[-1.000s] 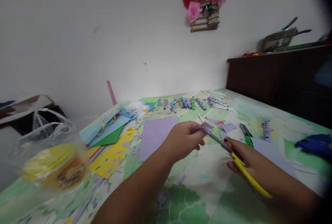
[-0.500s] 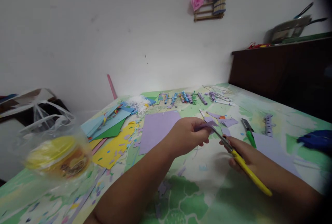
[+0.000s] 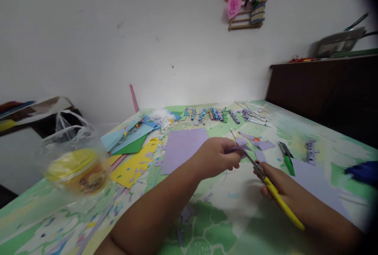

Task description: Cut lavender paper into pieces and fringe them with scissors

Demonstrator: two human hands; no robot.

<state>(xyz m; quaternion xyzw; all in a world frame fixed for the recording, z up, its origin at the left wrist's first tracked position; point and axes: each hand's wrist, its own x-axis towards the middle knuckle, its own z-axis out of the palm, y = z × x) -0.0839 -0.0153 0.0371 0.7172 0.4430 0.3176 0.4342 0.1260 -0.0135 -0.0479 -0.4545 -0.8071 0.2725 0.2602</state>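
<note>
My left hand (image 3: pixel 220 156) pinches a small piece of purple paper (image 3: pixel 240 143) above the middle of the table. My right hand (image 3: pixel 273 180) is closed on yellow-handled scissors (image 3: pixel 282 201), whose blades point up and left and meet the paper beside my left fingertips. Behind my left forearm lies a large purple sheet (image 3: pixel 184 148). Purple scraps (image 3: pixel 262 144) rest just beyond my hands. A green craft knife (image 3: pixel 287 160) lies beyond my right hand, next to another purple sheet (image 3: pixel 313 180).
A bag with a yellow-lidded tub (image 3: pixel 76 170) stands at left, near yellow paper (image 3: pixel 137 162) strewn with scraps. Rolled paper pieces (image 3: pixel 217 114) and white string (image 3: pixel 162 119) lie at the back. A purple roll (image 3: pixel 311 151) and a blue object (image 3: pixel 363 172) are at right.
The view has shifted, so the background sits a little further right and lower. Both hands keep their grips on the paper and scissors, nearly in the same place.
</note>
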